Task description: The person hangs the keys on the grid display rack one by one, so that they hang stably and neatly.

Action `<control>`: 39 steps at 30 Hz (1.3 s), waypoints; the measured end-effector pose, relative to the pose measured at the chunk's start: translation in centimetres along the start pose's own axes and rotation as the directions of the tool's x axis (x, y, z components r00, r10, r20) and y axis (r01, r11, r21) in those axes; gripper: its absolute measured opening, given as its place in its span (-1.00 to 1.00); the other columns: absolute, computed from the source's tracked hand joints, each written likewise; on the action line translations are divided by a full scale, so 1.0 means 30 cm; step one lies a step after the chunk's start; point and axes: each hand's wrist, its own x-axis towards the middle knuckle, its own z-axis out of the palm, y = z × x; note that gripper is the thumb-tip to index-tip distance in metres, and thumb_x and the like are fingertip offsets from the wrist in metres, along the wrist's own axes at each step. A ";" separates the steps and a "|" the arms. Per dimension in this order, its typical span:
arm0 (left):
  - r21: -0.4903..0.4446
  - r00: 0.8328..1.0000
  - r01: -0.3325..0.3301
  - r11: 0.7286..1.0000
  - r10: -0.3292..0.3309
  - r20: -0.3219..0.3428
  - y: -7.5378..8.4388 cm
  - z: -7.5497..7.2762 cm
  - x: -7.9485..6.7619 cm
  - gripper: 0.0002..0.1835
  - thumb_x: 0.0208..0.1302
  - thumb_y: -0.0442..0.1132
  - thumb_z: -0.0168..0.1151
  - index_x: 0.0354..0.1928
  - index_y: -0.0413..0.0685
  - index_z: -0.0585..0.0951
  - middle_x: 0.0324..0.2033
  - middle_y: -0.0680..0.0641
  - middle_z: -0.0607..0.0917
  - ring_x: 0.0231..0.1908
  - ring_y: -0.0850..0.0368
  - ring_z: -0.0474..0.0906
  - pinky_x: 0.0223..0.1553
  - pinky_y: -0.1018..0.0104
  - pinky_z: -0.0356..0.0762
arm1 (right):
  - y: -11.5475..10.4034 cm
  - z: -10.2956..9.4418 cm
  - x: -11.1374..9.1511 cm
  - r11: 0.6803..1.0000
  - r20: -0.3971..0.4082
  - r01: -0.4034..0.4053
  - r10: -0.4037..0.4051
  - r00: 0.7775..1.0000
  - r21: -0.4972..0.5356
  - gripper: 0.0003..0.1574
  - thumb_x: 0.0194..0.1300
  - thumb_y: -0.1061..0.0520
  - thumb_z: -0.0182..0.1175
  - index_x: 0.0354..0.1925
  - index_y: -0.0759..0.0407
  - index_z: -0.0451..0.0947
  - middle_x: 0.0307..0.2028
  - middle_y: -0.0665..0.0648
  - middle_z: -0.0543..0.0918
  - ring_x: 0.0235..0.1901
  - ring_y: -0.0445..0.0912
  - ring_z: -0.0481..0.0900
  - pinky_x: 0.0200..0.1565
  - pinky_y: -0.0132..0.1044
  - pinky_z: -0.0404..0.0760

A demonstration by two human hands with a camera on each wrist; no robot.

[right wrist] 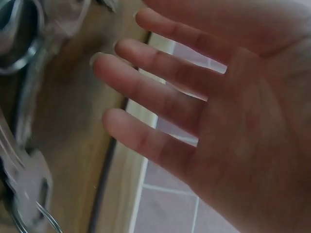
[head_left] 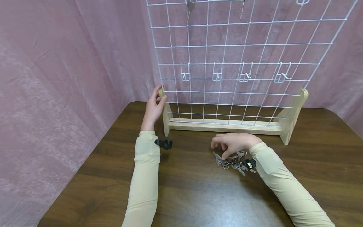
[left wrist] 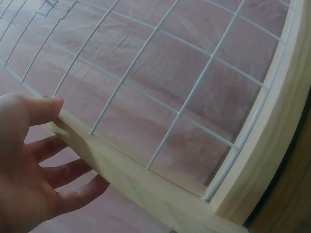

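My left hand (head_left: 153,110) grips the top of the left wooden post (head_left: 166,123) of a stand that holds a white wire grid. In the left wrist view the thumb (left wrist: 46,109) lies on the near side of the wood, and the other fingers are behind it. Over a pile of metal keys on rings (head_left: 241,170), my right hand (head_left: 236,142) hangs with loosely bent fingers. Its thumb tip is right at the keys in the head view. The right wrist view shows a bare palm (right wrist: 243,121), with a key (right wrist: 31,179) off to the side.
Several white hooks, one of them a left hook (head_left: 185,76), hang in a row across the grid. A key-like metal piece (head_left: 191,4) hangs near the top. The stand's right post (head_left: 293,116) stands on the brown table (head_left: 193,189), with a pink curtain (head_left: 56,78) behind.
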 end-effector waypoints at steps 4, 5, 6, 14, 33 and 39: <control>-0.006 1.000 -0.008 1.000 0.008 0.001 0.002 0.001 0.000 -0.45 0.46 -0.15 0.04 0.44 0.15 0.21 0.27 -0.32 0.45 0.18 -0.27 0.49 0.16 -0.10 0.51 | -0.004 0.017 0.012 1.000 0.027 -0.017 0.017 0.999 -0.003 -0.49 -0.05 0.32 0.36 -0.06 0.15 0.48 -0.19 0.10 0.49 -0.43 -0.25 0.44 -0.33 -0.46 0.45; -0.007 1.000 -0.010 1.000 0.010 0.001 0.002 0.001 -0.001 -0.45 0.46 -0.15 0.04 0.44 0.15 0.21 0.27 -0.32 0.45 0.19 -0.27 0.49 0.16 -0.10 0.50 | -0.004 0.020 0.015 1.000 0.029 -0.017 0.017 0.999 -0.009 -0.50 -0.06 0.34 0.35 -0.08 0.15 0.48 -0.21 0.09 0.49 -0.45 -0.26 0.42 -0.34 -0.46 0.45; -0.007 1.000 -0.010 1.000 0.010 0.003 0.002 0.001 -0.001 -0.44 0.46 -0.16 0.04 0.44 0.15 0.20 0.27 -0.32 0.45 0.19 -0.27 0.48 0.16 -0.10 0.50 | -0.005 0.022 0.017 1.000 0.030 -0.016 0.016 0.999 -0.014 -0.51 -0.07 0.35 0.34 -0.11 0.15 0.48 -0.22 0.08 0.49 -0.46 -0.27 0.41 -0.35 -0.47 0.45; 0.002 1.000 -0.007 1.000 0.007 0.005 0.003 0.001 -0.002 -0.45 0.45 -0.15 0.03 0.44 0.17 0.21 0.27 -0.31 0.45 0.18 -0.26 0.49 0.17 -0.08 0.50 | -0.007 0.030 0.027 0.999 0.039 -0.006 0.008 0.999 -0.037 -0.60 -0.06 0.38 0.33 -0.23 0.12 0.47 -0.30 0.04 0.49 -0.43 -0.27 0.41 -0.32 -0.47 0.45; 0.006 1.000 -0.006 1.000 0.006 0.012 -0.001 0.006 0.004 -0.46 0.46 -0.14 0.03 0.43 0.20 0.21 0.30 -0.28 0.42 0.19 -0.28 0.47 0.19 -0.09 0.48 | -0.008 0.024 0.024 0.999 0.029 0.009 -0.008 1.000 -0.041 -0.79 0.09 0.30 0.26 -0.28 0.14 0.47 -0.42 0.01 0.51 -0.43 -0.31 0.39 -0.31 -0.46 0.43; 0.010 0.999 -0.035 0.999 0.035 -0.009 0.001 -0.005 0.000 -0.48 0.44 -0.08 0.05 0.40 0.24 0.26 0.23 -0.31 0.48 0.14 -0.25 0.52 0.15 -0.01 0.52 | -0.025 0.013 0.003 0.996 0.091 -0.090 0.089 0.992 0.005 -0.64 -0.06 0.34 0.36 -0.30 0.13 0.44 -0.34 0.04 0.50 -0.43 -0.26 0.42 -0.31 -0.47 0.43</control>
